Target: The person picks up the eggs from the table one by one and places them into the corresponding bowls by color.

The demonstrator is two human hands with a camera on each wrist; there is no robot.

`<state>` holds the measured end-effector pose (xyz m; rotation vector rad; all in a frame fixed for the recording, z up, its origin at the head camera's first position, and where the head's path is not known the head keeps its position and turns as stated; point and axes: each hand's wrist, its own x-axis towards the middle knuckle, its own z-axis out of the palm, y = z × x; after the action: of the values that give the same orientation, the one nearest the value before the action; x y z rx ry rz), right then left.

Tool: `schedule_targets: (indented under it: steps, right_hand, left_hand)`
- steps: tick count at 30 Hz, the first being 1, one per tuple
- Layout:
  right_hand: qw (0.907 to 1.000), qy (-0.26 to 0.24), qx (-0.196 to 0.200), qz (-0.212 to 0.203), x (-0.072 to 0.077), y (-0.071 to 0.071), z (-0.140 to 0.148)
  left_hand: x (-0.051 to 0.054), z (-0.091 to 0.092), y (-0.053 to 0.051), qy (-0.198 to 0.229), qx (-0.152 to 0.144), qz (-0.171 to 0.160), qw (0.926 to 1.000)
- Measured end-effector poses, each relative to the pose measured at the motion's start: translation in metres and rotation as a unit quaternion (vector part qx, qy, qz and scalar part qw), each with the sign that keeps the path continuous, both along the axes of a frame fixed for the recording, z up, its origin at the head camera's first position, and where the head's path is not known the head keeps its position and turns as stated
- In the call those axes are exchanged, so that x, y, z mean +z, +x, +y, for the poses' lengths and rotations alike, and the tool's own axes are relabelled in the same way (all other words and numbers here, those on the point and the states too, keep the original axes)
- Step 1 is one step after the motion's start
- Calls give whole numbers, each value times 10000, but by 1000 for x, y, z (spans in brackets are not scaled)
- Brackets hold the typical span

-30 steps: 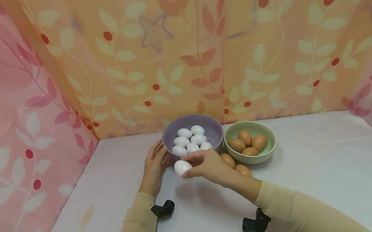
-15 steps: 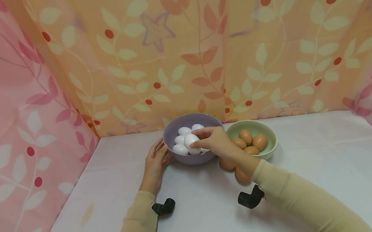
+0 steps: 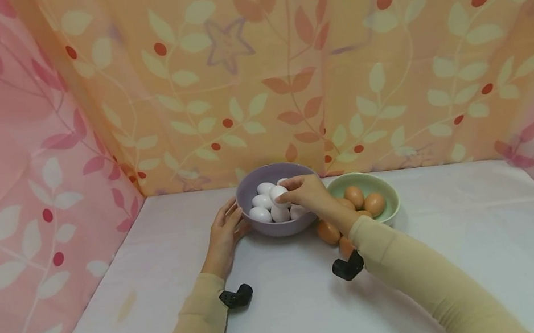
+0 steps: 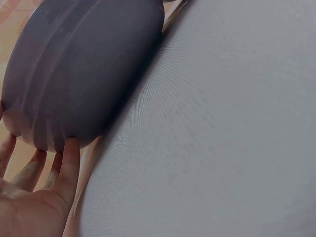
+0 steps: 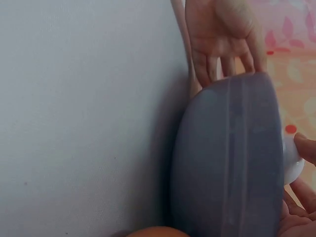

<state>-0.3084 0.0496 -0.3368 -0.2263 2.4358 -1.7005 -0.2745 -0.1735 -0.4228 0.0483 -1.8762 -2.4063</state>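
Note:
My right hand [image 3: 314,198] pinches a white egg [image 3: 277,195] between thumb and fingers, above the purple bowl [image 3: 282,230]. Beneath it, several white eggs [image 3: 260,215] lie inside that bowl; the hand hides some of them. With fairly straight fingers, my left hand [image 3: 223,236] touches the bowl's left outer side. In the left wrist view, the fingertips [image 4: 72,144] rest against the bowl's wall [image 4: 89,74]. From the right wrist, the held egg [image 5: 293,160] shows partly past the bowl's rim.
A green bowl [image 3: 392,199] with several brown eggs [image 3: 374,204] stands right of the purple one. Brown eggs [image 3: 329,232] lie on the white tablecloth [image 3: 288,307] in front, partly behind the right forearm. Patterned cloth [image 3: 243,78] hangs behind and at both sides.
My right hand has carried the white egg from in front of the purple bowl up and over it, then slightly farther back. The left hand has stayed at the bowl's side.

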Motion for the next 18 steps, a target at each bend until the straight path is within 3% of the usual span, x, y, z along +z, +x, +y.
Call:
schedule_targets:
  steps: [5,14,18]
  right_hand:
    - [9996,148,-144,190,-5,-9,-2]
    - [9922,1055,-49,663,-13,-15,-6]
    - [9904,1146,-90,769,-15,-16,-6]
  left_hand:
    - [2,1,1,-11,28,-41,10000]
    - [1,1,2,-51,24,-96,9999]
    - [0,2,1,-20,63,-83,9999]
